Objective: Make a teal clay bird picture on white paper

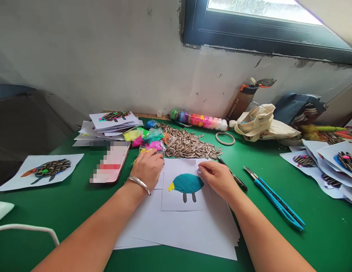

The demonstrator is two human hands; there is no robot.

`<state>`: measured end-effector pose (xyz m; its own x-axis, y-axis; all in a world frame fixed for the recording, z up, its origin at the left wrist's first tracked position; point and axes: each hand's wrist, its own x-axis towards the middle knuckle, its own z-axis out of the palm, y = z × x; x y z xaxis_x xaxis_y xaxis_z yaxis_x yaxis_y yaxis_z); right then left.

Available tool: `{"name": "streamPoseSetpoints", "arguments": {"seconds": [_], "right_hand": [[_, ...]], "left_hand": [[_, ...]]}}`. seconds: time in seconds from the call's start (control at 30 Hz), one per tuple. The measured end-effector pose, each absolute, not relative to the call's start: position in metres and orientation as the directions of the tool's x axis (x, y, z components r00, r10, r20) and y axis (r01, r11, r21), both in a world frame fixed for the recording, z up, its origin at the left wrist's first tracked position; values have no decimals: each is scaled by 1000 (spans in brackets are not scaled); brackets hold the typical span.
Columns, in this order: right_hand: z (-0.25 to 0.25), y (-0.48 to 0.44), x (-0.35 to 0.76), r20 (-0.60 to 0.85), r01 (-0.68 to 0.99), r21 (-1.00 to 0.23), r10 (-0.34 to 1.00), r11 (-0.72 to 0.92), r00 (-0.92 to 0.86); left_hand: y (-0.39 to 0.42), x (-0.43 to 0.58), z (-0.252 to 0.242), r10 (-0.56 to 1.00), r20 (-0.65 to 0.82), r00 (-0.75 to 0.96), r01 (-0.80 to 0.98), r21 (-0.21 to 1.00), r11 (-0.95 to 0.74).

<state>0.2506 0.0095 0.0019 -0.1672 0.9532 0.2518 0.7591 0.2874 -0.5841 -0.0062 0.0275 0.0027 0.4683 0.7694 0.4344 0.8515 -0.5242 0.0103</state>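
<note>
A small white card (176, 206) lies on larger white sheets (187, 234), bearing a teal clay body (188, 183) with a yellow head (171, 187) and two grey legs (189, 197). My left hand (148, 166), with a silver bangle on its wrist, rests over a small bag of yellow clay (144, 150); its fingers are bent, and whether it grips the bag is unclear. Beside the card's upper right corner is my right hand (217, 176), thumb and forefinger pinched together on something I cannot make out. Sunflower seeds (189, 143) are heaped behind the card.
Clay bags (153, 136) and a phone (112, 164) are on the left, near finished cards (113, 122). A black pen (234, 175) and blue cutter (275, 200) lie right of my right hand. Behind are a tape roll (225, 138), a cloth bag (258, 122) and a bottle (241, 101).
</note>
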Motion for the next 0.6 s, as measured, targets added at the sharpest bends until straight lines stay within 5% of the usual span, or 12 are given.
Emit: {"name": "streamPoseSetpoints", "arguments": {"seconds": [0.33,0.6], "right_hand": [[13,-5,229,334,654,-679,934,333,-128],[33,-30,180,87,344,-925,970,163,-226]], "left_hand": [[22,-3,19,681,661,314,757,258,-600],[-11,28,36,710,657,255,581,483,-655]]}}
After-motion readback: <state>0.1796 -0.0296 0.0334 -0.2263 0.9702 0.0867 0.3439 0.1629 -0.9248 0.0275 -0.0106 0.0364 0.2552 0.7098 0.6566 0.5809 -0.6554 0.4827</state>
